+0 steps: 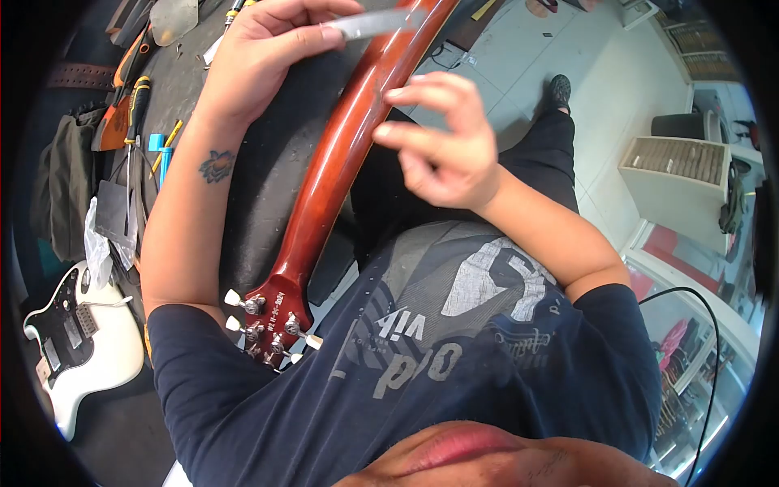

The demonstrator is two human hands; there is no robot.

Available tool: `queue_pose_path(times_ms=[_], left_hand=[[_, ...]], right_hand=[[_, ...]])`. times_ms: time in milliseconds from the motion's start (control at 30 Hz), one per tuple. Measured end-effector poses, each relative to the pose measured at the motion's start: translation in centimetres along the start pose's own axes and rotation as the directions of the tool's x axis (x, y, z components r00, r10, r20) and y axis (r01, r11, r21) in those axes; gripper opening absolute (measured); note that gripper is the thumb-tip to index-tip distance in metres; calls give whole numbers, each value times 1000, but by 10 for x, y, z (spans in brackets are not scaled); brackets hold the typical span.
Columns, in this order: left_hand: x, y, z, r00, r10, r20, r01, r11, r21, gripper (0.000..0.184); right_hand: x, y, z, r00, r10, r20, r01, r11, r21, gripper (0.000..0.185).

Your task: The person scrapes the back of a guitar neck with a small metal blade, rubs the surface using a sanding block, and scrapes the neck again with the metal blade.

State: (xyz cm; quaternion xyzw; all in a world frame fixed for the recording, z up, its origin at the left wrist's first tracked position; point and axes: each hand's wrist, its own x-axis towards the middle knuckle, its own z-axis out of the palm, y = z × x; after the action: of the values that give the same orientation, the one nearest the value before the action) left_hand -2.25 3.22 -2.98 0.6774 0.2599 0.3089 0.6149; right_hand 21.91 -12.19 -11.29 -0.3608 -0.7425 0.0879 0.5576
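A guitar neck (333,158) with a glossy reddish-brown back runs diagonally up the middle of the head view. Its headstock (280,302), with white-buttoned tuners, lies beside my left upper arm. My left hand (276,40) is closed, thumb and fingers pinching a thin, flat grey strip (373,25) whose far end reaches over the neck. Whether this strip is metal, I cannot tell. On the neck's right side, my right hand (450,146) holds nothing. Its fingers are apart and slightly blurred, with two fingertips at the neck's edge, seemingly touching it.
A dark workbench (174,73) along the left carries several hand tools, including a black-and-yellow screwdriver (139,105). A white electric guitar body (105,341) lies at the lower left. White drawers (677,191) and a glass display case (698,341) stand at the right on pale tiles.
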Motion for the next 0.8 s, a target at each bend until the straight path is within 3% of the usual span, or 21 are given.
queue_pose_path(times_ms=[33,67,100,167,233,300,333,433,567,800], left_hand=[[-1,4,-3,995,-14,94,7,997,72,28],[-5,5,0,996,-28,87,15,989,148,26],[-6,13,6,991,-56,124,32,981,189,25],[-7,26,16,974,-116,197,59,960,273,22],[-9,31,23,965,-173,197,100,937,336,19],[-8,33,26,951,-205,232,104,918,384,19],[-9,36,32,961,-131,245,6,892,453,18],[-9,48,39,964,-132,232,-35,798,602,16],[-11,47,41,964,-127,232,-38,801,598,14],[-6,41,40,945,3,326,-216,755,619,13]], right_hand=[[-2,5,-1,997,70,-38,-67,995,75,32],[-5,12,4,944,295,-151,-229,910,345,16],[-4,18,2,857,501,-123,-314,695,647,17],[1,24,-4,860,510,20,-341,544,767,22],[7,1,-5,797,554,241,-527,445,724,25],[4,-11,2,751,575,325,-587,356,728,28],[7,-14,4,735,593,328,-615,381,690,28],[7,-16,6,715,614,335,-647,398,650,25],[6,-21,8,664,647,376,-683,319,657,23],[3,-22,10,704,623,342,-647,363,671,24]])
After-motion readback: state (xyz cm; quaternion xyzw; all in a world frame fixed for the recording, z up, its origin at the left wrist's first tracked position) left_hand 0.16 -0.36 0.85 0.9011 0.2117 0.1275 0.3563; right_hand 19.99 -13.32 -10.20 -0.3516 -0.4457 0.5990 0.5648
